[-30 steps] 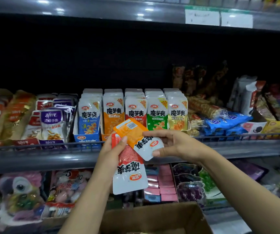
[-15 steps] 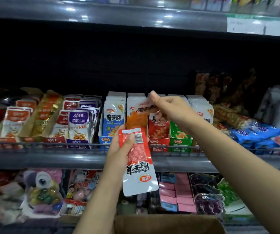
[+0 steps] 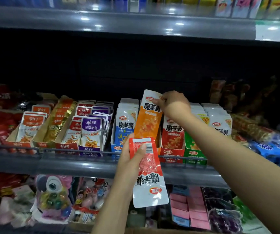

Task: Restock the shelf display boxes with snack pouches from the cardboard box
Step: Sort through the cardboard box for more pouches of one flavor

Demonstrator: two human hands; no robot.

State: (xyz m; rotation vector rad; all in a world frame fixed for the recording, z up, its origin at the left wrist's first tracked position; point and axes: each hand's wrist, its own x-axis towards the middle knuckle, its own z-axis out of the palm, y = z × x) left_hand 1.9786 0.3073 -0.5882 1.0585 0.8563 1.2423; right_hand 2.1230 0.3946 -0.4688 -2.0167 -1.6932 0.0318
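Since half a second ago the right hand (image 3: pixel 173 105) has turned the orange pouch (image 3: pixel 148 115) upright; its fingers pinch the top edge, and the pouch's lower end stands in the orange display box (image 3: pixel 159 149), between the blue box (image 3: pixel 117 147) and the red box (image 3: pixel 172 153) on the shelf (image 3: pixel 68 166). Nearer, the left hand (image 3: pixel 132 159) grips a red pouch (image 3: pixel 149 173), upside down, thumb across its barcode.

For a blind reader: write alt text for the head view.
The right hand lowers an orange snack pouch into its shelf display box, between blue and red ones. The left hand holds a red pouch upside down.
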